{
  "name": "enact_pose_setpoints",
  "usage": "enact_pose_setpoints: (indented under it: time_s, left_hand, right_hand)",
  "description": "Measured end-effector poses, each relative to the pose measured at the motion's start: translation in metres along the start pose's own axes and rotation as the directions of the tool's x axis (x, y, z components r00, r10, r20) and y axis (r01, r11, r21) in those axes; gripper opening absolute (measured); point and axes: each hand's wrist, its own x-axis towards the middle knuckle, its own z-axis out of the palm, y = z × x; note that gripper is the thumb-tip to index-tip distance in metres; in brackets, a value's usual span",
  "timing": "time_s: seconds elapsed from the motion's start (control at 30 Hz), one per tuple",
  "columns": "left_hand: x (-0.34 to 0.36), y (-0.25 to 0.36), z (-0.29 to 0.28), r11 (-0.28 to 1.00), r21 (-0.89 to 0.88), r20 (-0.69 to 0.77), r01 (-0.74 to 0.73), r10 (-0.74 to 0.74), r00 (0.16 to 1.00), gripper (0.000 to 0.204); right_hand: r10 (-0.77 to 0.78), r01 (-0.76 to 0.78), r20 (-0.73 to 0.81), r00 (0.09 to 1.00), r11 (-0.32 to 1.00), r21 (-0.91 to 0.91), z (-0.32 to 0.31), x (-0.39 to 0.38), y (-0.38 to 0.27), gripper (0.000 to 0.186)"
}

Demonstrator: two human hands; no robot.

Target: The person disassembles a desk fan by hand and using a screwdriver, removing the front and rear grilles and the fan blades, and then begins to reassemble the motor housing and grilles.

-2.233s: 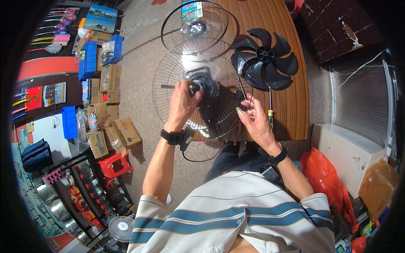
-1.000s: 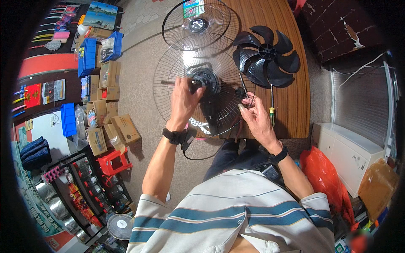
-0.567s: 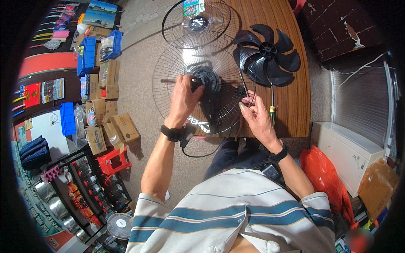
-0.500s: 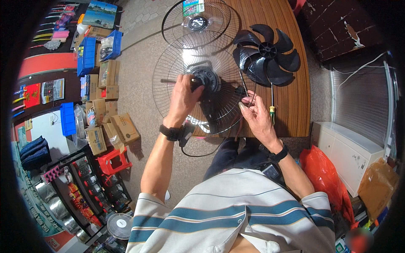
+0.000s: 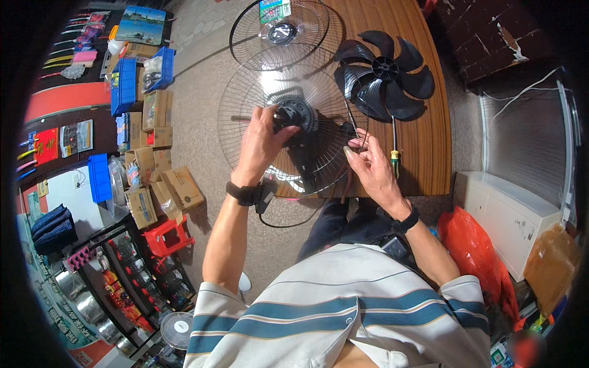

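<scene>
Two bare hands of mine work at a round wire fan guard (image 5: 307, 153) that lies across the near edge of a brown wooden table (image 5: 429, 153), a little above the middle of the frame. My left hand (image 5: 261, 144) comes up from the lower left, a black wristband on its wrist, and its fingers (image 5: 270, 116) curl closed around the black round motor hub (image 5: 297, 113) at the guard's centre, thumb and fingertips pressed on its rim. My right hand (image 5: 371, 165) sits just right of the hub at the guard's right edge; its fingers (image 5: 356, 142) are pinched together on the thin wires there, with a small dark part against the fingertips that I cannot make out. A black cord hangs from below the guard, near my left wrist.

Up the table, at the top centre, lies a second round wire guard (image 5: 279, 30) with a small disc in its middle, its rim overlapping the one I hold. To its right, in the upper right, rests a black plastic fan blade (image 5: 383, 73) with several curved vanes, just beside my guard. A screwdriver with a yellow and green handle (image 5: 394, 156) lies on the wood, close to my right hand.

Along the left side of the frame, brown cardboard boxes (image 5: 156, 165) and blue plastic bins (image 5: 123, 86) stand on the floor. An orange plastic bag (image 5: 472, 245) sits at the lower right.
</scene>
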Motion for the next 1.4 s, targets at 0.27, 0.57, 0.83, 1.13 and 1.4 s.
enact_pose_setpoints:
  time_s: [0.27,0.57,0.83,1.13,1.4]
  left_hand:
    - [0.004,0.005,0.004,0.992,0.054,0.016,0.11,-0.111,0.994,0.056]
    - [0.002,-0.008,0.01,0.995,-0.091,-0.095,0.045,-0.054,0.994,0.054]
    - [0.005,-0.008,0.009,0.992,-0.033,-0.021,0.123,-0.124,0.992,0.053]
    - [0.0,-0.005,0.011,0.999,0.0,-0.105,0.035,-0.035,0.994,0.046]
    - [0.001,-0.006,0.0,0.999,-0.038,-0.006,0.018,-0.018,1.0,0.046]
  right_hand:
    - [0.001,-0.001,-0.009,1.0,1.0,-0.012,0.0,-0.001,-0.005,0.062]
    - [-0.021,0.021,-0.025,0.999,1.0,0.006,0.002,0.0,0.0,0.064]
    - [-0.016,0.017,-0.02,1.0,1.0,0.01,0.004,0.0,0.001,0.064]
    - [-0.035,0.035,-0.015,0.999,0.999,-0.017,0.004,0.0,0.005,0.064]
    - [-0.058,0.058,-0.026,0.998,0.998,0.022,0.007,0.001,0.008,0.062]
